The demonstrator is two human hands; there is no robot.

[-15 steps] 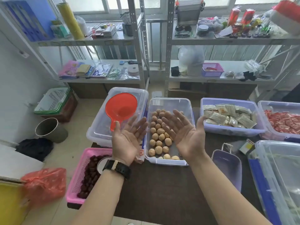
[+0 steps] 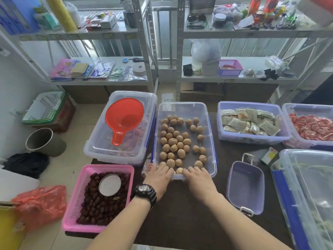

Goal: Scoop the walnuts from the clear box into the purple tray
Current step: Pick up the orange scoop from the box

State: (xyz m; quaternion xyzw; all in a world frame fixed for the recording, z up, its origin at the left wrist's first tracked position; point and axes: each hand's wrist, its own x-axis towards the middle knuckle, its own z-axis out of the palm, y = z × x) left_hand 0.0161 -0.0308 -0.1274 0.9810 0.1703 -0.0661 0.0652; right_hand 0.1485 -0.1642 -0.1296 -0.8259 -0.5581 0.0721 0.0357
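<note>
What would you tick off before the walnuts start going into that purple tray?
1. Clear box has no lid on: ok.
2. Walnuts lie up to its near wall, by the fingertips: ok.
3. Purple tray upright, empty, right of the box: ok.
4. Red scoop in hand: not ok; it lies on the lidded box to the left.
5. Left hand and right hand at the near rim; whether they grip anything: cannot tell.

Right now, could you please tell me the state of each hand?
Left hand: palm down over the near rim of the clear box; grip cannot be told.
Right hand: the same, beside it.
</note>
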